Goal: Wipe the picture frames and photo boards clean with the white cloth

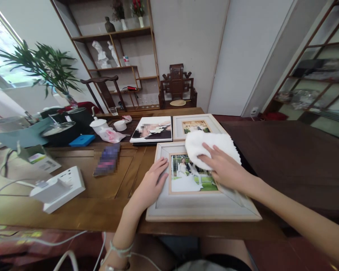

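Over my remote feed, I am keeping the left hand (152, 184) flat and ungripped, fingers extending over the left border of a pale, wide-moulded picture frame (197, 210) lying on the brown wooden table (110, 195). The right arm is slanting in from the lower right, its hand (226, 167) pressing a fluffy white cloth (224, 143) over the frame's upper right; whether the fingers are clutching it, I cannot tell.

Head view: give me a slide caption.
On a wooden table, right hand on a white cloth over a framed photo; left hand on its left side.
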Demonstrator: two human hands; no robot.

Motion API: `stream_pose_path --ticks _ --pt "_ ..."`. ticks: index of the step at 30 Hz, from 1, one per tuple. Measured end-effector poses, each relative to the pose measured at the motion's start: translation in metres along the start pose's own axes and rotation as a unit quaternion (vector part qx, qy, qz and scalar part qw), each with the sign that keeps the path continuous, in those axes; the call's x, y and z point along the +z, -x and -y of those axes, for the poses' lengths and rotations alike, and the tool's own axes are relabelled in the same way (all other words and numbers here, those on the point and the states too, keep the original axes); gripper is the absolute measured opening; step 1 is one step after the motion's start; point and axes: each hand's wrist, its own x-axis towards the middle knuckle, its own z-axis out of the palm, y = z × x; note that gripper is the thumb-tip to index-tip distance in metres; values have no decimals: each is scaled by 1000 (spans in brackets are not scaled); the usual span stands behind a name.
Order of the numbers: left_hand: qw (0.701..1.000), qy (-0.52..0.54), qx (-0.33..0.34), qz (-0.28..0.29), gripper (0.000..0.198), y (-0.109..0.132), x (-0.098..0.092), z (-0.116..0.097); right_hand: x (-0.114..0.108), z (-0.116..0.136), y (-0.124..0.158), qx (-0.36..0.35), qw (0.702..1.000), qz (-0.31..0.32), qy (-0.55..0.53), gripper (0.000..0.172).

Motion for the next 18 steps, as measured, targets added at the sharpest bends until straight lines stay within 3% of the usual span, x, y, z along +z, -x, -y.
stream_pose_path --ticks 3,7,11,18 --pt "1000 4 -2 -2 37 0 -1 0 6 -19 -21 -2 999 -12 31 67" --pt "1000 4 -5 -2 38 0 0 0 6 -17 -30 -16 999 28 30 75" --pt "1000 -2 -8 8 39 -1 0 0 -4 7 -11 -45 996 76 -16 73" --pt "1000 -8 -6 8 39 -1 1 1 -52 73 49 -66 985 139 -78 59"
